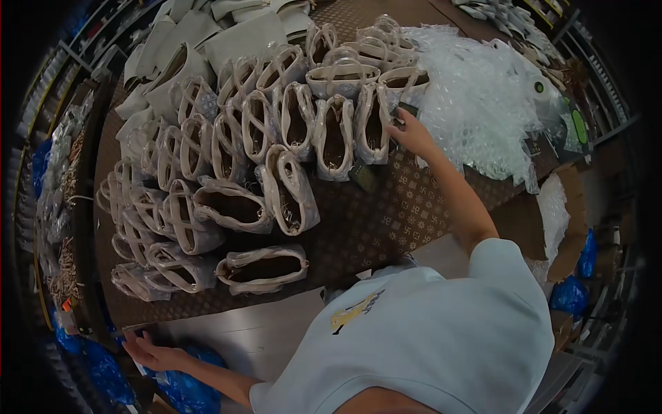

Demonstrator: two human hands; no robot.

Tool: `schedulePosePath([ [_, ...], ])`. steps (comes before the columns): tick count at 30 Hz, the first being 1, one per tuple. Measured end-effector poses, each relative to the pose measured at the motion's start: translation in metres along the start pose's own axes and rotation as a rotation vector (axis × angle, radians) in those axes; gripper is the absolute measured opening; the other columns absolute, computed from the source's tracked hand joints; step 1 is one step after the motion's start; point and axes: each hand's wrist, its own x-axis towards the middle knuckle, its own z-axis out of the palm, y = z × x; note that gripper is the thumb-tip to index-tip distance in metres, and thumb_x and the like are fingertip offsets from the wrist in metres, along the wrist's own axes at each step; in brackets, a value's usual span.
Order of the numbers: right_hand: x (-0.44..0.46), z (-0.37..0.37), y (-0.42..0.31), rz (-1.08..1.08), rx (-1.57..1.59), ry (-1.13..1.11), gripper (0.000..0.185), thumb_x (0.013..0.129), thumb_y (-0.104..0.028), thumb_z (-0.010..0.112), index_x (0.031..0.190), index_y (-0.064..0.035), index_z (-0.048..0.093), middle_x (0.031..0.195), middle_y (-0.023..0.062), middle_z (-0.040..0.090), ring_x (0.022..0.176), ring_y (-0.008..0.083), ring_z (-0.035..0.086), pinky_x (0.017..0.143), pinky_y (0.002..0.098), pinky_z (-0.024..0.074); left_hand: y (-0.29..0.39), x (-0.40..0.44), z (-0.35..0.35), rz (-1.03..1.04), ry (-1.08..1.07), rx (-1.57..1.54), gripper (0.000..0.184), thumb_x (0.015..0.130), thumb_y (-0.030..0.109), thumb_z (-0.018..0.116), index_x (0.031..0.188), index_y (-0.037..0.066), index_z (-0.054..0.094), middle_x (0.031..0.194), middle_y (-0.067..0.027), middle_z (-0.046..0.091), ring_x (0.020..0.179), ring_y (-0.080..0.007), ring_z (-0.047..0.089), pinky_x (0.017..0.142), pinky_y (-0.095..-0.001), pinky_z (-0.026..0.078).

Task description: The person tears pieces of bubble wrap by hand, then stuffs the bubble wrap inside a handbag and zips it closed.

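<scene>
Many small pale handbags in clear plastic wrap, with handles and dark openings, stand in rows on a brown patterned table [407,214]. My right hand [412,134] reaches to the right end of the front row, its fingers closed at the edge of an upright handbag [373,127]. A dark tag [408,108] shows by those fingertips; whether they touch it is unclear. Another dark tag [363,176] hangs below a neighbouring bag [334,138]. Down past the table's near left edge, my left hand [153,352] is open with fingers apart, holding nothing.
Clear plastic wrapping [476,96] is heaped at the right of the table. Unwrapped pale bags [248,41] pile up at the back left. A cardboard box [569,214] stands at the right, blue plastic bundles [183,386] lie low, and shelving [62,76] lines the left.
</scene>
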Motion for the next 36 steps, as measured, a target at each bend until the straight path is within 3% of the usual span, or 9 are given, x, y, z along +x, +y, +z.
schedulePosePath([
  [2, 0.016, 0.012, -0.004, -0.147, -0.115, 0.182, 0.040, 0.081, -0.032, 0.053, 0.109, -0.0030, 0.054, 0.089, 0.0196, 0.063, 0.087, 0.0356, 0.059, 0.080, 0.0411, 0.0461, 0.051, -0.031, -0.001, 0.026, -0.051, -0.139, 0.036, 0.093, 0.019, 0.046, 0.123, -0.001, 0.044, 0.111, -0.0163, 0.056, 0.096, -0.0240, 0.057, 0.081, -0.0329, 0.049],
  [4, 0.030, 0.008, -0.003, 0.064, -0.230, -0.263, 0.035, 0.079, -0.028, 0.053, 0.101, -0.0022, 0.054, 0.086, 0.0222, 0.062, 0.083, 0.0390, 0.059, 0.076, 0.0461, 0.0467, 0.089, -0.078, 0.008, -0.068, -0.142, -0.196, 0.033, 0.093, 0.017, 0.045, 0.121, -0.001, 0.046, 0.110, -0.0158, 0.057, 0.096, -0.0227, 0.057, 0.080, -0.0328, 0.049],
  [7, 0.036, -0.012, 0.016, -0.046, -0.234, -0.242, 0.023, 0.077, -0.021, 0.052, 0.094, -0.0059, 0.055, 0.083, 0.0202, 0.062, 0.078, 0.0403, 0.059, 0.070, 0.0499, 0.0462, 0.160, -0.167, 0.038, -0.264, -0.557, -0.324, 0.023, 0.088, 0.003, 0.049, 0.110, 0.000, 0.056, 0.105, -0.0130, 0.060, 0.098, -0.0226, 0.057, 0.082, -0.0317, 0.047],
  [17, -0.081, -0.124, 0.055, -0.507, -0.047, -0.675, 0.045, 0.071, -0.009, 0.057, 0.116, -0.0138, 0.052, 0.093, 0.0097, 0.063, 0.082, 0.0302, 0.061, 0.065, 0.0410, 0.0476, 0.307, -0.319, 0.150, 0.606, -1.372, -0.123, 0.036, 0.067, 0.009, 0.068, 0.102, 0.006, 0.060, 0.119, -0.0091, 0.052, 0.124, -0.0306, 0.035, 0.100, -0.0484, 0.028],
  [21, -0.061, -0.163, 0.072, -0.506, 0.052, -1.065, 0.049, 0.074, -0.016, 0.062, 0.122, -0.0167, 0.049, 0.107, 0.0131, 0.060, 0.089, 0.0306, 0.060, 0.074, 0.0392, 0.0480, 0.271, -0.358, 0.144, 0.784, -1.392, -0.018, 0.025, 0.061, 0.009, 0.069, 0.085, 0.011, 0.063, 0.093, -0.0040, 0.058, 0.116, -0.0301, 0.042, 0.095, -0.0449, 0.034],
  [25, -0.007, -0.172, 0.110, -0.174, 0.203, -0.813, 0.061, 0.071, -0.031, 0.065, 0.127, -0.0169, 0.045, 0.123, 0.0135, 0.051, 0.107, 0.0303, 0.052, 0.089, 0.0384, 0.0418, 0.274, -0.375, 0.123, 0.610, -1.304, -0.125, 0.022, 0.060, 0.008, 0.070, 0.080, 0.013, 0.064, 0.088, -0.0024, 0.060, 0.107, -0.0302, 0.048, 0.088, -0.0403, 0.040],
  [27, -0.014, -0.131, 0.152, -0.542, -0.603, -0.567, 0.061, 0.071, -0.027, 0.063, 0.127, -0.0134, 0.044, 0.132, 0.0146, 0.041, 0.120, 0.0323, 0.040, 0.098, 0.0480, 0.0312, 0.277, -0.385, 0.117, 0.610, -1.258, -0.179, 0.025, 0.058, 0.008, 0.071, 0.082, 0.013, 0.065, 0.084, -0.0049, 0.062, 0.107, -0.0307, 0.048, 0.087, -0.0403, 0.040],
  [31, -0.044, -0.100, 0.192, -0.739, -0.725, -0.495, 0.060, 0.069, -0.019, 0.061, 0.126, -0.0110, 0.044, 0.138, 0.0151, 0.031, 0.129, 0.0339, 0.026, 0.100, 0.0586, 0.0197, 0.281, -0.370, 0.113, 0.537, -1.361, -0.212, 0.025, 0.061, 0.007, 0.070, 0.085, 0.013, 0.066, 0.086, -0.0055, 0.063, 0.107, -0.0317, 0.050, 0.091, -0.0419, 0.039],
  [36, -0.017, -0.120, 0.174, -0.539, -0.615, -0.607, 0.044, 0.067, -0.011, 0.063, 0.111, -0.0096, 0.056, 0.115, 0.0155, 0.055, 0.121, 0.0287, 0.041, 0.104, 0.0533, 0.0187, 0.272, -0.315, 0.125, -0.310, -1.378, -0.709, 0.022, 0.080, 0.022, 0.061, 0.094, 0.005, 0.065, 0.098, -0.0077, 0.064, 0.104, -0.0259, 0.055, 0.096, -0.0417, 0.037],
])
